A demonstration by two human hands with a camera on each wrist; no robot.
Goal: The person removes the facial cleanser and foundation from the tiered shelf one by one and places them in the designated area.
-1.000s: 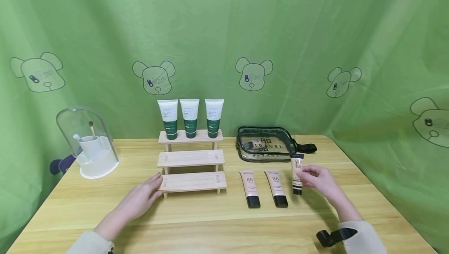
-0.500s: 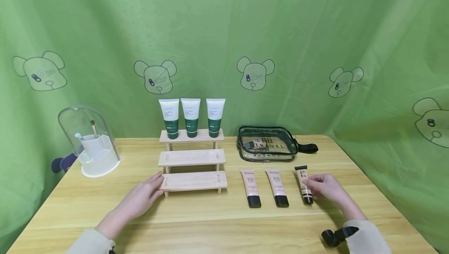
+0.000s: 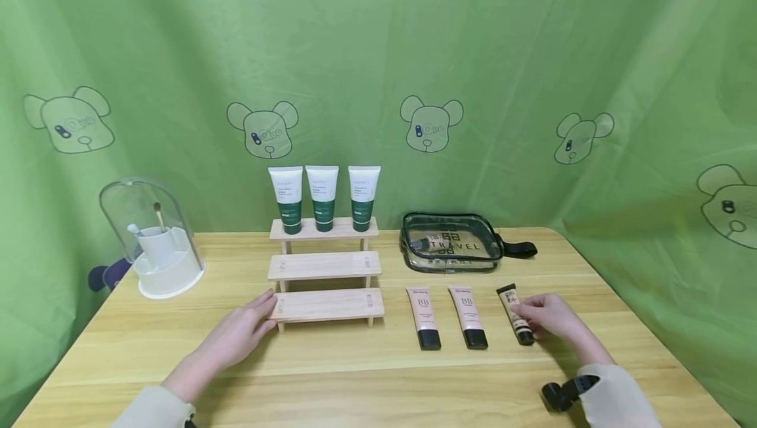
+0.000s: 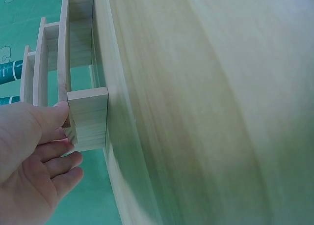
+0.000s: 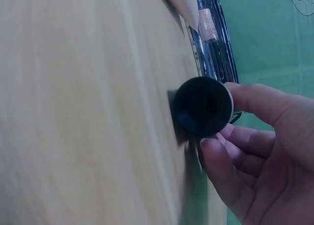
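My right hand [image 3: 550, 316] pinches a small beige cosmetic tube [image 3: 513, 309] with black ends by its right side, low over the table at the right. Its round black cap [image 5: 203, 107] faces the right wrist camera, thumb and fingers around its sides. To its left lie two pink BB cream tubes [image 3: 424, 318] with black caps. My left hand [image 3: 236, 332] holds the left end of the bottom step of a three-step wooden stand [image 3: 328, 305], thumb and forefinger at the plank's end [image 4: 68, 114]. Three white-and-green tubes [image 3: 323, 198] stand on the top step.
A clear black-edged travel pouch [image 3: 449, 244] lies behind the tubes, something small inside. At the far left, a white brush holder [image 3: 167, 273] with a clear dome holds brushes. A green curtain [image 3: 378, 73] hangs behind the wooden table [image 3: 355, 388].
My right hand has moved right and down with the beige tube, which now slants beside the pink tubes. The left hand stays at the stand.
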